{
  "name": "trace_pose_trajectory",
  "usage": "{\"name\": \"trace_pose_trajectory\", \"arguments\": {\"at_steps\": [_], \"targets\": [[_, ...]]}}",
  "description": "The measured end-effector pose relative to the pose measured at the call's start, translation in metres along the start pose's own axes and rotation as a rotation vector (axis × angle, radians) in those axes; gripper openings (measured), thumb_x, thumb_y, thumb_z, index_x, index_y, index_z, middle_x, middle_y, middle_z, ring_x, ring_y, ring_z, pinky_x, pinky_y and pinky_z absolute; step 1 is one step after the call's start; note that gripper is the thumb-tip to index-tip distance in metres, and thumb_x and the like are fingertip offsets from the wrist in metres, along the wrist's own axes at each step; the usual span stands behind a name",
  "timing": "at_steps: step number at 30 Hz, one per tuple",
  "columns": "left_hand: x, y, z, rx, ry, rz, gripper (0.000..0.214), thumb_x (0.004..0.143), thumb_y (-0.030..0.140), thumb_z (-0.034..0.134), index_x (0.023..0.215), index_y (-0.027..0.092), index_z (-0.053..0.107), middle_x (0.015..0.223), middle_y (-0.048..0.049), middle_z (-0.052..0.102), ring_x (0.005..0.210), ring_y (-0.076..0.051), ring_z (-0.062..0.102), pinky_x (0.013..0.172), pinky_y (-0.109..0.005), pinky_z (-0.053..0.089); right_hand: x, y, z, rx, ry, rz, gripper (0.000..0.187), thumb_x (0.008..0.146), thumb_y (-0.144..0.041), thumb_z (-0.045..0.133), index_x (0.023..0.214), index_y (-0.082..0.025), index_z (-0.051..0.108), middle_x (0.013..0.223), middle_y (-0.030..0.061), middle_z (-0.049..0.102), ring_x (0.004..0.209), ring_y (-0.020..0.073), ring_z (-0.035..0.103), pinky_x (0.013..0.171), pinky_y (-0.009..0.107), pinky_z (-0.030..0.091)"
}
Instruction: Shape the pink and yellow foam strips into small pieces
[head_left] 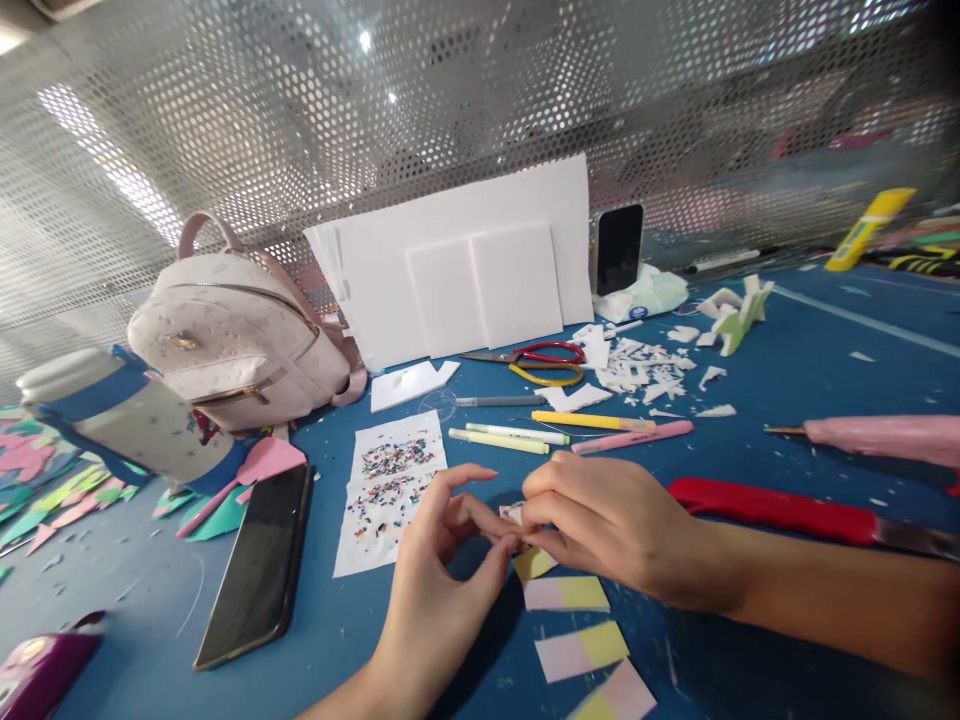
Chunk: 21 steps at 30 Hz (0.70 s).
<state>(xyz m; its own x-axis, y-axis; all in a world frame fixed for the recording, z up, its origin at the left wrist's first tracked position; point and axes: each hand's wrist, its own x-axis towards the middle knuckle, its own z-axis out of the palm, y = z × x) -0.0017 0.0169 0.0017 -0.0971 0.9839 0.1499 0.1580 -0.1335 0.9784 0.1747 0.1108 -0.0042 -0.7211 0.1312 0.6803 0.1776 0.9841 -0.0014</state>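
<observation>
My left hand (446, 575) is closed in a pinch, its fingertips meeting those of my right hand (600, 520). Between them a small pink paper strip (512, 513) shows in part; my fingers cover most of it. A yellow paper end (535, 563) lies just below my right fingers. Nearer to me are several pink-and-yellow paper strips, among them one flat strip (566, 594) and a slanted strip (581, 650). Left of my left hand, a white sheet (349, 545) carries many tiny coloured beads.
Beyond my hands lie several pens, including a pink pen (634, 438), scissors (547, 375) and white foam scraps (645, 370). At right are a red-handled tool (772, 507) and pink glue gun (885, 438). A phone (255, 570), tumbler (127, 420) and backpack (232, 330) occupy the left.
</observation>
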Motion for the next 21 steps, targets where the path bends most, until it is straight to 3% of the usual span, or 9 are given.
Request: {"name": "trace_pose_trajectory", "arguments": {"at_steps": [21], "targets": [[-0.0003, -0.0001, 0.0017, -0.038, 0.018, -0.01, 0.039, 0.081, 0.006, 0.064, 0.113, 0.022, 0.048, 0.069, 0.0054, 0.064, 0.071, -0.014, 0.067, 0.077, -0.028, 0.053, 0.0017, -0.0011, -0.0041, 0.196, 0.001, 0.088, 0.026, 0.105, -0.029, 0.042, 0.095, -0.017, 0.062, 0.089, 0.0054, 0.061, 0.076, 0.0142, 0.057, 0.066, 0.026, 0.04]]}}
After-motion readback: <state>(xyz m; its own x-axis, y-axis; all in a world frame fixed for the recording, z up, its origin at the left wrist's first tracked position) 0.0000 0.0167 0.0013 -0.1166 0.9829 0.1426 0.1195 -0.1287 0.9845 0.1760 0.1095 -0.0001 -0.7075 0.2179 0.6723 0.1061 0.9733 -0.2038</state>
